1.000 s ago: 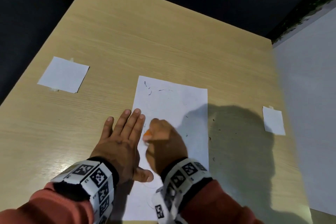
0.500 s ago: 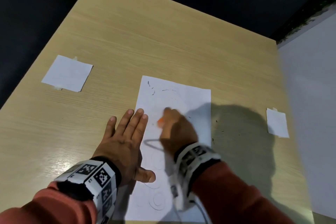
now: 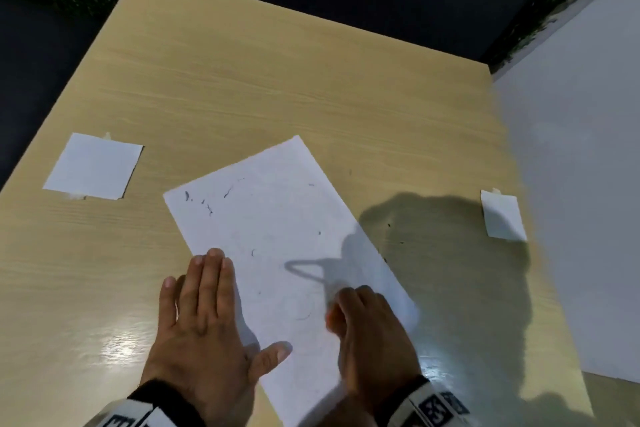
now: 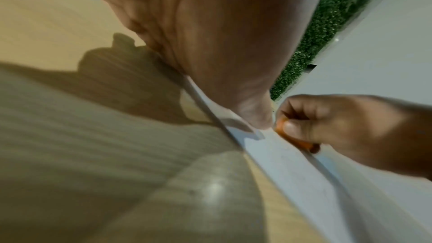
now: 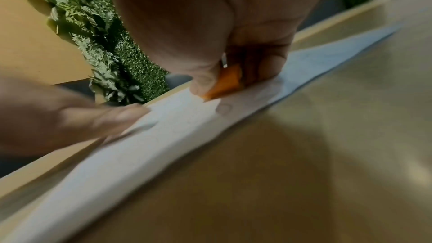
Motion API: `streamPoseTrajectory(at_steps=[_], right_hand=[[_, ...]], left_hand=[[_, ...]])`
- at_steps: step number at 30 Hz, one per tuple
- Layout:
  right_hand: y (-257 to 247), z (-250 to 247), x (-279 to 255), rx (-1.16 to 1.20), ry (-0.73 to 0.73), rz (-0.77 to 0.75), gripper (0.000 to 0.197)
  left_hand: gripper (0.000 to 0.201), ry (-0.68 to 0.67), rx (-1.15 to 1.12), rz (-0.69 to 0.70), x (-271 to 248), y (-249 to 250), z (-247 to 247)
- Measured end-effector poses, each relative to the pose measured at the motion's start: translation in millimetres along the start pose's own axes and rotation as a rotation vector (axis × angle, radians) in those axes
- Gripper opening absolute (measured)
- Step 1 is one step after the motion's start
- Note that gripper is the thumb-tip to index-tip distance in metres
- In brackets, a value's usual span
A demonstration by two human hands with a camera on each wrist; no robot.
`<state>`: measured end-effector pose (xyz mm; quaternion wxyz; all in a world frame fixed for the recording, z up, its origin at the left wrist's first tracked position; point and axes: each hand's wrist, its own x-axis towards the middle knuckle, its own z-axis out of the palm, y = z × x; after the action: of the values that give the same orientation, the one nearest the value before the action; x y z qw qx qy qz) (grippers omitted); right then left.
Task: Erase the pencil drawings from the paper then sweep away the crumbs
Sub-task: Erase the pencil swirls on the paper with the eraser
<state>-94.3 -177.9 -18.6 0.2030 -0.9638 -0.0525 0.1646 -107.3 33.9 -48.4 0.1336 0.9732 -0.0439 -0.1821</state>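
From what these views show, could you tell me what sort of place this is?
Probably an indoor desk set up for recording: a light wood-grain table, a plain white wall panel, and artificial-looking green foliage behind it.

Light wood-grain table [image 3: 242, 87], glossy near the front edge. Small white paper square [image 3: 93, 166] taped down at far left, a smaller taped white slip [image 3: 502, 215] at far right. White panel [image 3: 581, 184] stood along the right side. Green foliage wall [image 5: 112, 53] behind, dark floor beyond.
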Motion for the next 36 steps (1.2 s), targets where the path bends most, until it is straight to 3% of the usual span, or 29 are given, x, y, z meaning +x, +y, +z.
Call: streamPoseTrajectory(at_steps=[3, 10, 14, 17, 20, 23, 26, 29, 30, 33, 34, 36], right_hand=[[20, -19, 25, -0.077, 0.071, 0.001, 0.012], [38, -37, 33, -0.128, -0.014, -0.168, 0.005], [39, -38, 35, -0.117, -0.024, -0.160, 0.007], [31, -36, 32, -0.053, 0.039, -0.059, 0.006], [5, -26, 23, 0.133, 0.094, 0.071, 0.009], [-33, -4, 14, 0.280, 0.004, 0.029, 0.002], [-62, 14, 12, 0.178, -0.164, -0.056, 0.027], [-33, 1, 30, 0.054, -0.054, -0.071, 0.019], [-15, -14, 38, -0.003, 0.001, -0.045, 0.015], [20, -44, 61, 0.134, 0.186, 0.322, 0.010], [18, -45, 62, 0.101, 0.194, 0.341, 0.010], [-8, -29, 57, -0.061, 0.105, 0.106, 0.015]], left_hand=[[0.108, 0.117, 0.062, 0.147, -10, -3, -4], [0.054, 0.233, 0.068, 0.384, 34, -15, -36], [0.064, 0.162, 0.191, 0.492, 47, -18, -4], [0.070, 0.146, 0.209, 0.431, 32, -9, 17], [0.073, 0.160, 0.164, 0.286, 17, -2, 23], [0.076, 0.157, 0.150, 0.198, 12, 2, 25], [0.075, 0.169, 0.147, 0.211, 10, 3, 26], [0.081, 0.145, 0.134, 0.198, 10, 2, 27], [0.085, 0.121, 0.133, 0.191, 11, 2, 27], [0.086, 0.099, 0.134, 0.192, 12, 0, 31], [0.086, 0.107, 0.121, 0.191, 12, 0, 32], [0.087, 0.143, 0.096, 0.189, 13, 2, 31]])
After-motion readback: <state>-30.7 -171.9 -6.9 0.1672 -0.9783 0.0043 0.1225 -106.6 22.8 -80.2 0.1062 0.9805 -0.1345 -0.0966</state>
